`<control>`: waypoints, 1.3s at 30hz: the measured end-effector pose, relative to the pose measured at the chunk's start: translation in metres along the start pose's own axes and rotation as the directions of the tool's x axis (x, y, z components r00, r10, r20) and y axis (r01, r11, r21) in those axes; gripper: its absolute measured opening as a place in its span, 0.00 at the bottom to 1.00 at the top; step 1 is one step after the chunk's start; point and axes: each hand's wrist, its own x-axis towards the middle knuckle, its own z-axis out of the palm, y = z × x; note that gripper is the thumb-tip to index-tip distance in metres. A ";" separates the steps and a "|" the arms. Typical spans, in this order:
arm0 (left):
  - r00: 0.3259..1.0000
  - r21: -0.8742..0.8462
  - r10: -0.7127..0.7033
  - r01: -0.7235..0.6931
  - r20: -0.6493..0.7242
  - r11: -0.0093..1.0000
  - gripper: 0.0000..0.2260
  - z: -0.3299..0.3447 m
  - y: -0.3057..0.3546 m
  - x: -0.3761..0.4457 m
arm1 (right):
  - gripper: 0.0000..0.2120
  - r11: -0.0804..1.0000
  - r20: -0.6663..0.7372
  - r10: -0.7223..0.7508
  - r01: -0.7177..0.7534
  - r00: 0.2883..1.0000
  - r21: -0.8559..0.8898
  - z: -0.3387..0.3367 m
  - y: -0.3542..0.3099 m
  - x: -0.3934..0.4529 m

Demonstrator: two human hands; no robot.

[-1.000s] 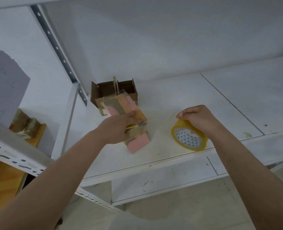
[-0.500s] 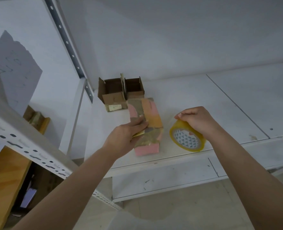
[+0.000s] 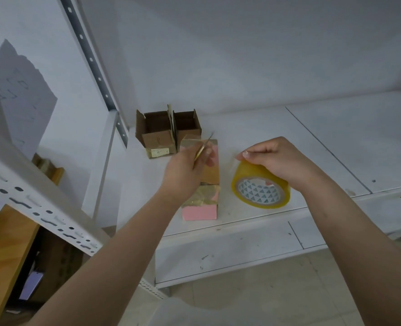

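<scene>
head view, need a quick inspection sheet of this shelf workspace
surface: white shelf, scuffed and marked.
job's things: pink box lying on the shelf, partly wrapped in tape; yellow tape roll on edge beside it, apart from it.
clutter: two open cardboard boxes at the back, side by side.
grippers: left hand pinches a thin yellowish tool over the box; right hand grips the top of the tape roll.
cables: nothing seen.
surroundings: perforated rack upright, paper sheet on the wall, wooden board at left, tiled floor below.
</scene>
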 end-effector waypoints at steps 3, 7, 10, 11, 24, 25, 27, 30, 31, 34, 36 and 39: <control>0.989 -0.336 -0.138 0.147 0.048 0.930 0.21 0.014 0.019 0.001 | 0.08 0.999 -0.003 -0.030 0.030 1.000 0.012 -0.001 -0.006 -0.004; 0.974 -0.325 -0.168 0.210 0.153 0.922 0.29 0.025 0.030 -0.001 | 0.08 0.999 -0.014 -0.032 0.032 0.999 -0.010 -0.003 -0.008 -0.009; 0.980 -0.365 -0.159 0.194 0.122 0.911 0.18 0.027 0.032 0.002 | 0.07 1.000 0.008 -0.027 0.027 1.000 -0.001 -0.002 -0.007 -0.010; 0.985 -0.377 -0.133 0.165 0.108 0.911 0.14 0.027 0.032 0.003 | 0.07 1.000 0.010 -0.026 0.027 1.000 -0.008 -0.001 -0.007 -0.010; 0.948 -0.451 -0.204 0.297 0.243 0.842 0.23 0.010 0.031 0.001 | 0.06 0.998 0.068 0.028 -0.024 0.997 -0.053 0.001 -0.003 -0.006; 0.944 -0.435 -0.215 0.308 0.251 0.846 0.26 0.009 0.033 0.000 | 0.06 0.998 0.069 0.029 -0.026 0.997 -0.052 0.001 -0.003 -0.006; 0.953 -0.385 -0.217 0.284 0.209 0.878 0.27 0.010 0.034 0.000 | 0.05 0.998 0.071 0.029 -0.025 0.997 -0.052 0.002 -0.003 -0.006; 0.981 -0.255 -0.182 0.194 0.072 0.947 0.19 0.014 0.031 0.001 | 0.03 0.999 0.100 0.036 -0.034 0.994 -0.025 0.005 -0.003 -0.005; 0.986 -0.227 -0.162 0.169 0.049 0.959 0.18 0.015 0.029 0.002 | 0.06 0.999 0.124 0.043 -0.041 0.991 -0.016 0.005 -0.003 -0.005; 0.996 -0.153 -0.087 0.086 0.000 0.984 0.17 0.011 0.027 0.005 | 0.19 0.999 0.158 0.054 -0.053 0.986 -0.005 0.004 -0.006 -0.006; 0.996 -0.104 -0.053 0.046 -0.065 0.994 0.16 0.004 0.021 0.008 | 0.25 0.993 0.138 0.034 -0.050 0.990 0.111 -0.001 -0.008 -0.008; 0.991 -0.084 -0.092 0.084 -0.093 0.993 0.19 -0.005 0.011 0.010 | 0.29 0.972 0.131 0.007 -0.037 0.991 0.232 -0.011 -0.011 -0.009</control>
